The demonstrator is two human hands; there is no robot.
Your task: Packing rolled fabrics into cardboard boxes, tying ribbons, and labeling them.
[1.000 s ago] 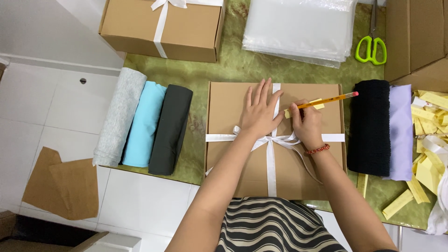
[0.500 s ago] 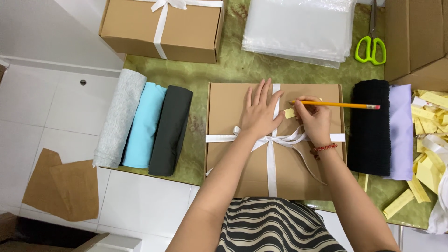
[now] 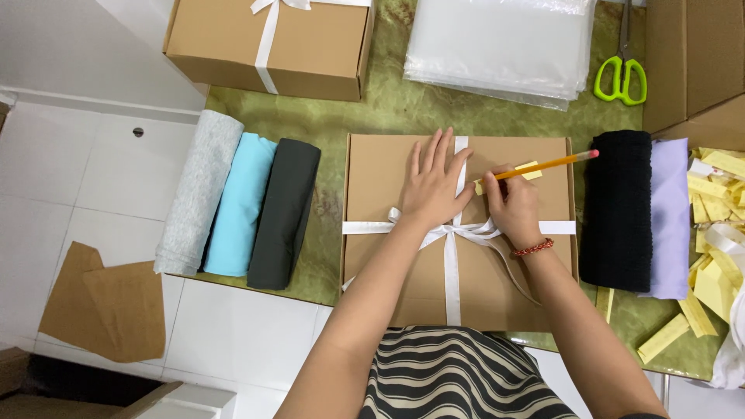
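Observation:
A flat brown cardboard box (image 3: 388, 194) tied with a white ribbon (image 3: 452, 264) and bow lies on the green mat in front of me. My left hand (image 3: 433, 186) rests flat on the lid, fingers spread across the ribbon. My right hand (image 3: 514, 208) holds an orange pencil (image 3: 551, 164) with a pink eraser end, its tip down on a small yellow paper tag (image 3: 529, 170) on the lid. A red bead bracelet circles my right wrist.
Rolled grey (image 3: 198, 194), light blue (image 3: 240, 206) and dark (image 3: 285, 213) cloths lie left of the box; black (image 3: 618, 209) and lilac (image 3: 671, 217) rolls lie right. Another ribboned box (image 3: 268, 43), clear bags (image 3: 500, 43), green scissors (image 3: 621, 77) and yellow strips (image 3: 714, 256) surround it.
My right hand has tilted the pencil back up after it lay level half a second ago, its tip still at the yellow tag. My left hand stays put.

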